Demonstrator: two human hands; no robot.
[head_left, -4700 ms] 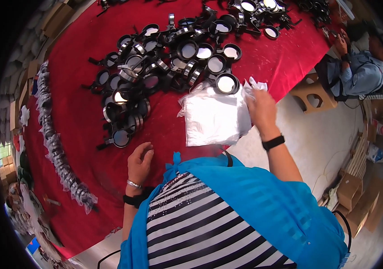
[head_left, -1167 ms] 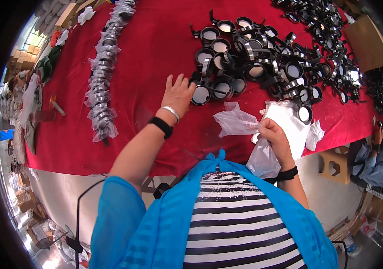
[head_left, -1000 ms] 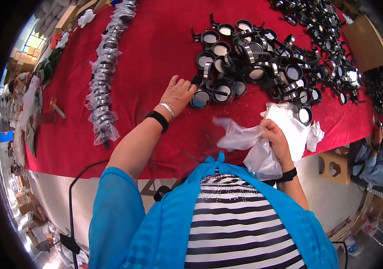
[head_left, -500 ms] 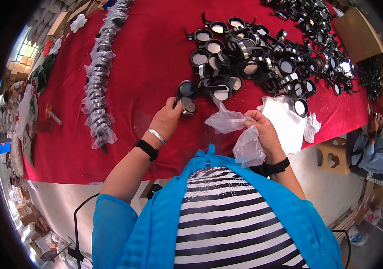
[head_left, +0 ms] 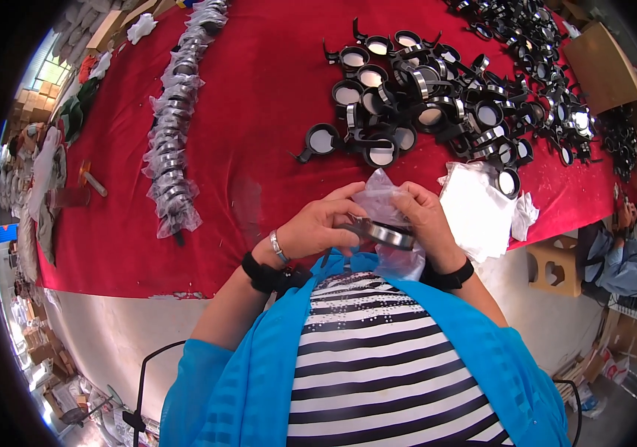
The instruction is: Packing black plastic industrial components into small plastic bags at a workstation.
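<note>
In front of my body my left hand [head_left: 315,229] grips a round black-and-silver magnifier-like piece [head_left: 391,234] by its dark arm, with the silver rim sideways. Close beside it, my right hand [head_left: 432,226] pinches a clear plastic bag [head_left: 379,195] whose upper part stands up between both hands. More of the film hangs below the piece; whether the piece is inside the bag I cannot tell. A single loose round piece [head_left: 322,139] lies face up on the red cloth beyond my left hand.
The red-covered table [head_left: 259,127] carries a large heap of such pieces [head_left: 430,97]. A long row of bagged pieces [head_left: 173,141] runs along the left. A stack of flat white bags [head_left: 473,212] lies to the right. A cardboard box [head_left: 607,63] and a seated person [head_left: 628,261] are farther right.
My left hand has lifted one round piece off the cloth and brought it right, to the bag in my right hand. Another piece stays behind on the cloth.
</note>
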